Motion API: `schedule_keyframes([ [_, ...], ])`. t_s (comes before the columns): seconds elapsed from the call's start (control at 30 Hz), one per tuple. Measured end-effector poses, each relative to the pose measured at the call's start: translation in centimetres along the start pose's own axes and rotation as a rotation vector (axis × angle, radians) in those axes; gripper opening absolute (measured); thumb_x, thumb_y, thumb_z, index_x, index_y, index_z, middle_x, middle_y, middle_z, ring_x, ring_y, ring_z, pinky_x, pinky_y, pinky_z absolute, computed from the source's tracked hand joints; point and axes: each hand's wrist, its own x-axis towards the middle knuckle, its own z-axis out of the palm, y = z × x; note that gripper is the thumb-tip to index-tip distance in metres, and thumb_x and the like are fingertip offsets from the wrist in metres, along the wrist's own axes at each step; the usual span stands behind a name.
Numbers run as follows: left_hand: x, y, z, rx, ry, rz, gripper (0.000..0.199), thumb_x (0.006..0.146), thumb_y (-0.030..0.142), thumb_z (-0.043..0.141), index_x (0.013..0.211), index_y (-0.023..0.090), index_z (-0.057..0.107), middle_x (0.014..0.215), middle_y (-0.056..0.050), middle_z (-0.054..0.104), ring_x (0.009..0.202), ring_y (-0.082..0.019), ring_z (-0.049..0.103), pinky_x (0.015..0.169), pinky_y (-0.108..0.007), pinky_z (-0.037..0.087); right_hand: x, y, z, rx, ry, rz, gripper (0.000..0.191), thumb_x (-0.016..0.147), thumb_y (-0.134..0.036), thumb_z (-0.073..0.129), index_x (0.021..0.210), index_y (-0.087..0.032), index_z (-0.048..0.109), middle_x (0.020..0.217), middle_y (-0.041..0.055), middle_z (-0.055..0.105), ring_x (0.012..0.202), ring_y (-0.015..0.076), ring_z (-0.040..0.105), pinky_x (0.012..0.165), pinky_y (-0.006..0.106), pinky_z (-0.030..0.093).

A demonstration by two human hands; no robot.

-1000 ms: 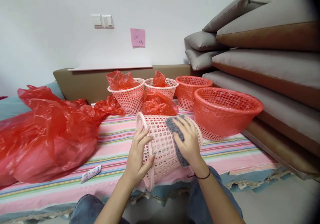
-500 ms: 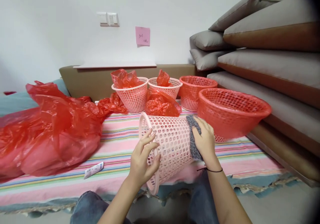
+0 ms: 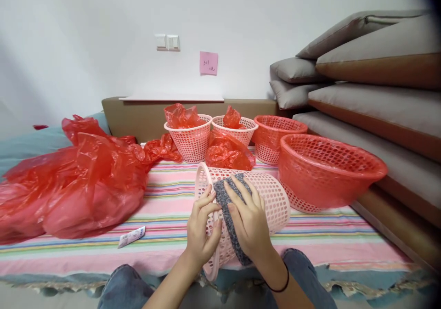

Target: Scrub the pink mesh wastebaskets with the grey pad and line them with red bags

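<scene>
So from the head cam, the pink basket [image 3: 275,203] is lying on its side right in front of you, on the striped sheet [image 3: 165,254]. Its long axis runs roughly left to right: mouth toward your left, base toward your right.

Your left hand [image 3: 203,233] is at the mouth end, fingers and thumb bent over the rim to hold it; can't tell how firmly. Your right hand [image 3: 251,226] has the grey rag [image 3: 225,210], fingers spread, pressing it onto the mesh. Worth noting: rag's up near the rim, just beside your left fingertips, and can't tell if they touch it. The base end sits uncovered past your right hand, which is the nearer one to it.

Around you: red bags [image 3: 93,185] off left, a small packet [image 3: 132,237] nearer you, and a big red-wrapped basket [image 3: 327,176] just beyond the pink one's base.
</scene>
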Motion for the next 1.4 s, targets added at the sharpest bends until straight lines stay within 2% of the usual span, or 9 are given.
schedule_keyframes([
  [0.27,0.2,-0.2,-0.3,0.061,-0.015,0.011,0.024,0.090,0.011,0.050,0.111,0.020,0.057,0.123,-0.014,0.062,0.132,-0.032,0.054,0.100,-0.053,0.051,0.5,1.3,0.3,-0.028,0.007,0.093,0.045,0.101,-0.028,0.037,0.145,-0.032,0.048,0.153,0.0016,0.045,0.139,0.0295,0.038,0.111,0.055,0.038],
  [0.5,0.4,-0.1,-0.5,0.084,-0.066,0.094,0.025,0.087,0.012,0.052,0.111,0.020,0.056,0.120,-0.013,0.061,0.130,-0.032,0.055,0.098,-0.050,0.053,0.0,9.9,0.2,-0.128,0.172,0.345,0.045,0.102,-0.037,0.032,0.139,-0.026,0.056,0.144,0.0098,0.056,0.134,0.0279,0.046,0.111,0.057,0.036],
  [0.6,0.3,0.2,-0.6,0.069,-0.096,0.081,0.025,0.087,0.011,0.051,0.111,0.019,0.055,0.121,-0.014,0.058,0.135,-0.032,0.049,0.102,-0.050,0.050,-0.3,11.7,-0.2,-0.139,0.198,0.393,0.049,0.102,-0.042,0.031,0.136,-0.021,0.059,0.141,0.0115,0.058,0.131,0.0286,0.049,0.111,0.055,0.038],
  [0.73,0.4,0.3,-0.7,0.083,-0.141,0.054,0.025,0.087,0.010,0.051,0.110,0.017,0.055,0.123,-0.015,0.056,0.139,-0.033,0.044,0.105,-0.049,0.048,0.1,8.4,-0.8,-0.169,0.063,0.285,0.048,0.096,-0.049,0.048,0.138,-0.029,0.057,0.148,0.0057,0.052,0.134,0.0328,0.044,0.110,0.058,0.037],
  [0.9,0.6,0.1,-0.8,0.102,-0.102,0.025,0.026,0.089,0.010,0.050,0.114,0.018,0.054,0.124,-0.015,0.057,0.138,-0.033,0.046,0.104,-0.049,0.049,0.7,1.3,-0.8,-0.010,-0.056,-0.004,0.046,0.094,-0.035,0.052,0.140,-0.033,0.053,0.153,-0.0001,0.045,0.142,0.0310,0.035,0.113,0.054,0.037],
  [1.0,0.7,-0.2,-0.9,0.124,-0.105,0.052,0.028,0.089,0.008,0.049,0.115,0.017,0.054,0.126,-0.016,0.057,0.138,-0.032,0.046,0.105,-0.049,0.048,0.9,0.6,-0.5,0.020,-0.064,-0.027,0.047,0.094,-0.030,0.050,0.141,-0.032,0.053,0.153,-0.0007,0.045,0.142,0.0295,0.034,0.114,0.052,0.036],
  [1.27,0.7,-0.3,-0.7,0.128,-0.139,0.139,0.025,0.087,0.007,0.051,0.110,0.015,0.055,0.127,-0.017,0.055,0.140,-0.034,0.044,0.107,-0.049,0.047,0.2,11.7,-0.6,-0.124,0.170,0.421,0.044,0.095,-0.038,0.046,0.133,-0.024,0.061,0.140,0.0095,0.059,0.129,0.0278,0.049,0.112,0.053,0.036],
  [1.33,0.5,-0.1,-0.5,0.104,-0.124,0.139,0.025,0.087,0.006,0.050,0.110,0.015,0.055,0.125,-0.016,0.054,0.141,-0.034,0.042,0.108,-0.049,0.046,-0.1,12.5,-0.8,-0.140,0.184,0.461,0.045,0.094,-0.040,0.048,0.133,-0.023,0.062,0.140,0.0106,0.059,0.129,0.0291,0.049,0.111,0.054,0.037],
  [1.4,0.2,0.1,-0.2,0.084,-0.110,0.123,0.025,0.088,0.005,0.048,0.109,0.015,0.055,0.125,-0.016,0.053,0.142,-0.033,0.040,0.109,-0.049,0.045,-0.1,11.1,-0.9,-0.158,0.148,0.446,0.046,0.092,-0.041,0.051,0.134,-0.025,0.060,0.143,0.0090,0.056,0.130,0.0318,0.046,0.110,0.057,0.036],
])
